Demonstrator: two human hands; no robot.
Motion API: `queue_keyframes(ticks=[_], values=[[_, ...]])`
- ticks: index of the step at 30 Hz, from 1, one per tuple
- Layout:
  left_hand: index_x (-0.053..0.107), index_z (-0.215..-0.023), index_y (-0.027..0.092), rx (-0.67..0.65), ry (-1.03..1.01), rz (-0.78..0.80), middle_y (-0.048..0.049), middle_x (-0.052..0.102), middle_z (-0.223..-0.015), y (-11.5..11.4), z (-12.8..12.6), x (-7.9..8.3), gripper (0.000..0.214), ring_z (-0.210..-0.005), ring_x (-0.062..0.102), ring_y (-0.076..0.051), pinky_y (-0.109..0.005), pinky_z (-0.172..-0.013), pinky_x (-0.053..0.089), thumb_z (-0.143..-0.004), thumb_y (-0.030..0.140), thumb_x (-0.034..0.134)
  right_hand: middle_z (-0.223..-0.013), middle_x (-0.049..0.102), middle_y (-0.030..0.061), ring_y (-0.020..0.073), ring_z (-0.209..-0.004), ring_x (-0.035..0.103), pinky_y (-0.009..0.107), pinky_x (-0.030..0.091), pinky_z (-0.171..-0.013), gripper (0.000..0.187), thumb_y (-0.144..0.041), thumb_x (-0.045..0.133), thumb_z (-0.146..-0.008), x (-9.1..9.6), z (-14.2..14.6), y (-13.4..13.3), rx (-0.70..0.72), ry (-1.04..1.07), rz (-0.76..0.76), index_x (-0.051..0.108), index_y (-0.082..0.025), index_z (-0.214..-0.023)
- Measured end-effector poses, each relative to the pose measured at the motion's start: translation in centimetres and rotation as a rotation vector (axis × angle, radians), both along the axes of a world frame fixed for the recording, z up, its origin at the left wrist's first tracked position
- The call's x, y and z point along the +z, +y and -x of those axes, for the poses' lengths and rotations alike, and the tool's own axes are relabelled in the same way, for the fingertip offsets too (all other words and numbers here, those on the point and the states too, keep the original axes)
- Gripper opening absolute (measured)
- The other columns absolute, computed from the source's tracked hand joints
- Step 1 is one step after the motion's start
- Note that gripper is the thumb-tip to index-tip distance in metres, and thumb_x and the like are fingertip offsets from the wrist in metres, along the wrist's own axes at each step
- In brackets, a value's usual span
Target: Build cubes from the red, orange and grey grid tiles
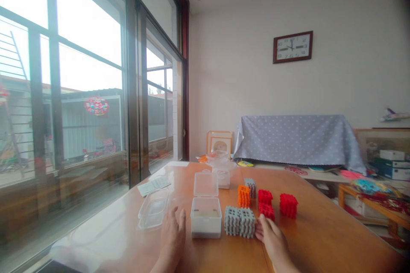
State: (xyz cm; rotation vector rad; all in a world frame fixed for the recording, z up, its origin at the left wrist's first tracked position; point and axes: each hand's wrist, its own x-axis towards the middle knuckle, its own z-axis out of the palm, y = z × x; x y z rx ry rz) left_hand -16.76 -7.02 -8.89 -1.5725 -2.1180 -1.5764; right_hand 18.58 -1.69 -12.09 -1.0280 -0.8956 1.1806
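Observation:
My left hand [173,232] is at the left side of a clear plastic box [206,224], with fingers apart and nothing in it. The box stands with its lid [206,184] raised at the back; something is visible low inside. My right hand [270,233] is stretched out at the right side of two grey stacks of interlocking plastic pieces [239,222], its fingertips at or against the nearer side. The stacks stand side by side, just right of the box. Whether the fingers press on them cannot be made out.
Beyond the grey stacks stand an orange stack [244,196], another grey stack [250,187] and red stacks [288,205]. Left lie a clear lid or tray [154,208] and a printed sheet [154,185]. More clear containers [221,170] sit at the table's [320,243] far end.

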Motion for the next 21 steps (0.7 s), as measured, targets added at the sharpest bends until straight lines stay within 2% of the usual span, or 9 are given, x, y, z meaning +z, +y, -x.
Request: queue_keyframes(ticks=[8, 14, 21], values=[[0.056, -0.123, 0.011, 0.004, 0.019, 0.0, -0.0195, 0.062, -0.123, 0.2, 0.2, -0.3, 0.059, -0.12, 0.057, -0.034, -0.052, -0.106, 0.044, -0.09, 0.057, 0.04, -0.093, 0.077, 0.0102, 0.0287, -0.091, 0.074, 0.037, 0.061, -0.076, 0.057, -0.071, 0.067, -0.07, -0.2, -0.1, 0.2, -0.008, -0.01, 0.008, 0.069, -0.019, -0.092], [0.055, -0.125, 0.008, -0.009, -0.015, 0.065, -0.0217, 0.06, -0.128, 0.6, 0.3, -0.2, 0.065, -0.125, 0.054, -0.035, -0.051, -0.11, 0.039, -0.09, 0.059, 0.035, -0.088, 0.077, 0.0096, 0.0288, -0.089, 0.074, 0.038, 0.06, -0.076, 0.059, -0.073, 0.068, -0.068, -0.1, 0.0, 0.2, -0.022, -0.004, 0.012, 0.07, -0.019, -0.09], [0.053, -0.128, 0.009, -0.006, -0.049, 0.093, -0.0206, 0.059, -0.13, 1.0, 0.7, -0.5, 0.067, -0.13, 0.051, -0.035, -0.051, -0.112, 0.038, -0.09, 0.062, 0.036, -0.089, 0.076, 0.0087, 0.0271, -0.087, 0.073, 0.035, 0.061, -0.072, 0.06, -0.074, 0.065, -0.071, 0.1, 0.1, 0.1, -0.019, -0.012, -0.002, 0.068, -0.019, -0.095]])
